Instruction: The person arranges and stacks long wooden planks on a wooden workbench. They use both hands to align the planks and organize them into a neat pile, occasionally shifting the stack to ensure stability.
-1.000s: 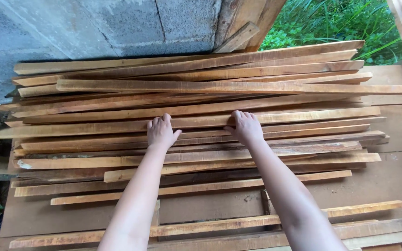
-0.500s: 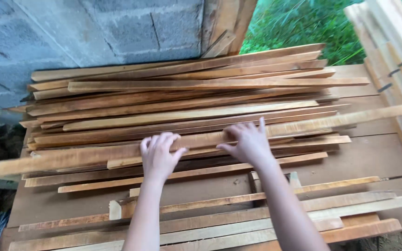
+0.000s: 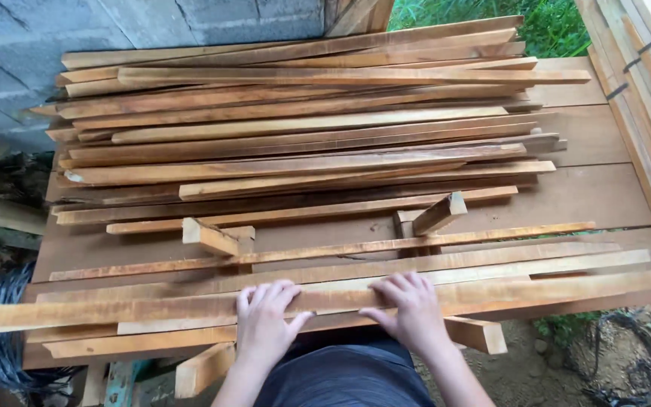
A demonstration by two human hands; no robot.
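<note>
1. Since a second ago the long, thin, pale-brown wooden slat (image 3: 325, 300) has come off the heap of similar reddish-brown wooden strips (image 3: 303, 136) and now lies across the near edge of the brown plank table (image 3: 589, 196), close to the person's body; both hands came back with it.
2. That shift suggests one strip is being separated from the stack, which now lies well beyond the fingertips.
3. The left hand (image 3: 265, 324) rests on the slat with its fingers curled over the far edge, loosely closed on the wood rather than flat.
4. The right hand (image 3: 412, 313), just beside it along the same slat, grips likewise, fingers hooked over the top.
5. Beyond both hands two short wooden offcut blocks (image 3: 212, 237) stand among loose strips.
</note>
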